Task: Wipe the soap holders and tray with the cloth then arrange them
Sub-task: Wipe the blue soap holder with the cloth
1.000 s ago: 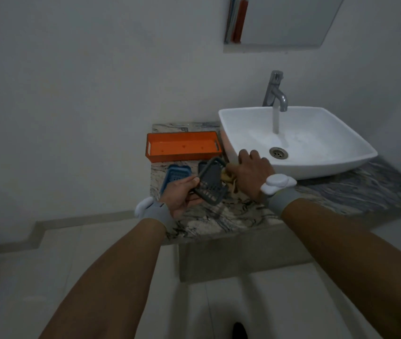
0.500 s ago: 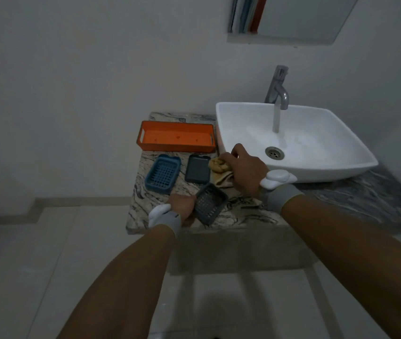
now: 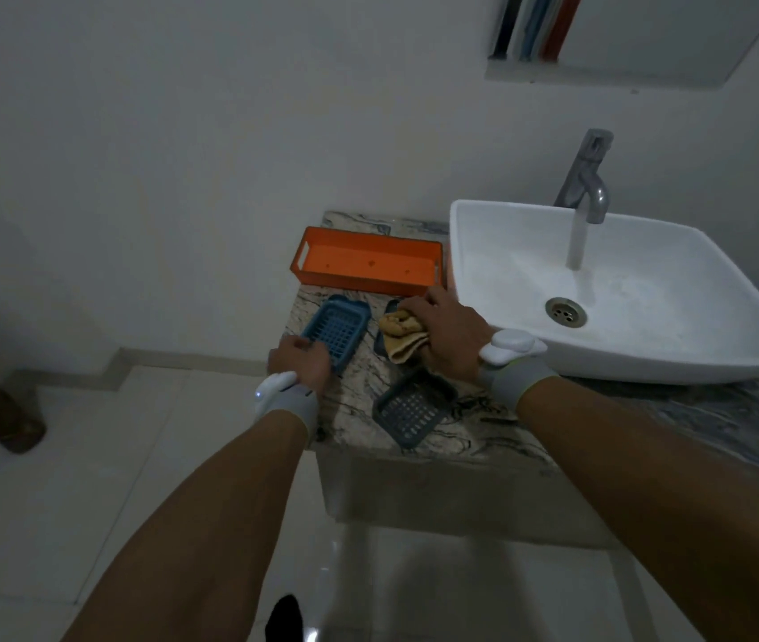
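On the marble counter (image 3: 419, 444) left of the basin, the blue soap holder (image 3: 338, 327) lies flat, and the left hand (image 3: 299, 361) has its fingers closed on the near end, probably to lift it for wiping. Beside it the right hand (image 3: 449, 333) presses the bunched yellow cloth (image 3: 403, 333) onto a dark soap holder (image 3: 381, 338), mostly hidden beneath, so I cannot tell how far the fingers curl round the cloth. Nearer the counter's front edge a grey slotted holder (image 3: 412, 412) sits tilted and apart from both hands. Behind them the orange tray (image 3: 368, 266) stands against the wall, untouched. Further right, water runs from the tap (image 3: 586, 178) into the white sink (image 3: 715, 359).
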`<act>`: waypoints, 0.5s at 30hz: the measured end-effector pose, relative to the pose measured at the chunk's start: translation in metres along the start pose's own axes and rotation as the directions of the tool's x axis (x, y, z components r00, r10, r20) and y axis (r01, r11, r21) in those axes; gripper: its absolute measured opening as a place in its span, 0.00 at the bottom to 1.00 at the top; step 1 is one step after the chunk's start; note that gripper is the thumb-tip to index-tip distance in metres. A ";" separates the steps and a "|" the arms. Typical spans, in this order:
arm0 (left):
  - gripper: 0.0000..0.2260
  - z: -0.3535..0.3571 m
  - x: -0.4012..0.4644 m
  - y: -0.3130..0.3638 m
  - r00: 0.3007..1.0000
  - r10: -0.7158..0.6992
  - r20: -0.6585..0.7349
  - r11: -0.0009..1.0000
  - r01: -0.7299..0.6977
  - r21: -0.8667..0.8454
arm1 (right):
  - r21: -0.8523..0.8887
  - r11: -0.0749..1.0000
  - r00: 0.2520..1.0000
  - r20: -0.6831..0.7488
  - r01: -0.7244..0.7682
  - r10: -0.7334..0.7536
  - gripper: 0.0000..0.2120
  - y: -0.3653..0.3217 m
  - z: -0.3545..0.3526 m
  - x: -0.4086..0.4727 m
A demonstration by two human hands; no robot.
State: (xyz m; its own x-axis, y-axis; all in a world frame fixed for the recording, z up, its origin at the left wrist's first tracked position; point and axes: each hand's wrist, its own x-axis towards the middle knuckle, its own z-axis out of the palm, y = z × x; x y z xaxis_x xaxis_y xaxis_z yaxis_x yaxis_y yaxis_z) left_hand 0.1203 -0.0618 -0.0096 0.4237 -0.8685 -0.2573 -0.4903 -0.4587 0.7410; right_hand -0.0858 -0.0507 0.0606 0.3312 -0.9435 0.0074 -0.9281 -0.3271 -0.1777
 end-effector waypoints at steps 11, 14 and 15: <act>0.18 -0.006 0.045 -0.005 0.975 -0.119 0.187 0.989 0.101 0.104 | -0.005 0.998 0.996 0.060 -0.068 0.068 0.29 -0.024 0.018 0.044; 0.15 -0.011 0.052 -0.003 0.985 -0.057 0.161 0.994 0.071 -0.080 | 0.025 0.997 0.995 0.081 -0.068 0.065 0.27 -0.024 0.016 0.051; 0.14 -0.013 0.054 -0.001 0.987 -0.049 0.155 0.986 0.073 -0.150 | 0.037 0.997 0.995 0.076 -0.063 0.060 0.27 -0.024 0.015 0.052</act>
State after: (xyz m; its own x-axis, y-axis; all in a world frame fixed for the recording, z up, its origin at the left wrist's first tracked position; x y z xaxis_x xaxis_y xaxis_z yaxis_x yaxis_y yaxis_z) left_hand 0.1540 -0.1055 -0.0163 0.3238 -0.8636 -0.3865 -0.3382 -0.4872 0.8051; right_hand -0.0435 -0.0910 0.0509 0.2867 -0.9549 -0.0777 -0.9402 -0.2648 -0.2143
